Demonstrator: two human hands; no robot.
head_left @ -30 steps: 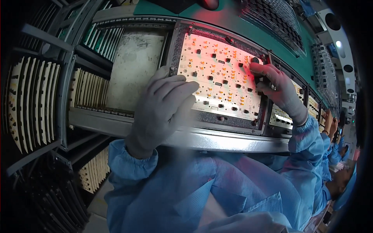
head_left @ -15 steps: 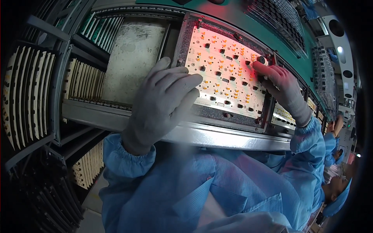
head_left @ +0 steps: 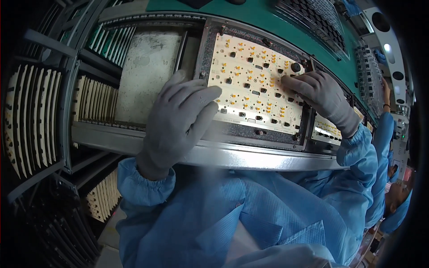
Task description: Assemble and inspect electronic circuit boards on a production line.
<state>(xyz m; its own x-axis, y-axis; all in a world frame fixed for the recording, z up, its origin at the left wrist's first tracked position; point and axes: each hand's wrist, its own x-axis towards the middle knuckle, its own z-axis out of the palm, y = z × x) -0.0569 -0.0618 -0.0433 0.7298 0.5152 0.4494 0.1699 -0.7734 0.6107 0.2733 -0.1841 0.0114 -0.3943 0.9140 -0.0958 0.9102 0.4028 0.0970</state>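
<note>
A cream circuit board [head_left: 243, 96] with orange and black components lies in a dark speckled frame [head_left: 263, 132] on the metal conveyor line. My left hand [head_left: 174, 118], in a grey glove, is at the board's left edge with fingers stretched and apart, holding nothing. Above the board's right side is my right hand [head_left: 319, 94], also gloved. Its fingers are bent and drawn together, with the tips at the board near a round black knob-like part [head_left: 295, 67]. Whatever lies between these fingertips is hidden.
Racks of upright boards [head_left: 33, 120] stand at the left, beside a worn pale plate [head_left: 145, 67]. A metal rail [head_left: 268, 160] runs along the near side. Black trays [head_left: 313, 22] sit on the green mat [head_left: 241, 13]. Another person [head_left: 395, 201] works at the far right.
The red light over the board has gone out. The view has shifted slightly, and both hands appear a little farther left, keeping nearly the same poses. At right, the co-worker's arm has moved up.
</note>
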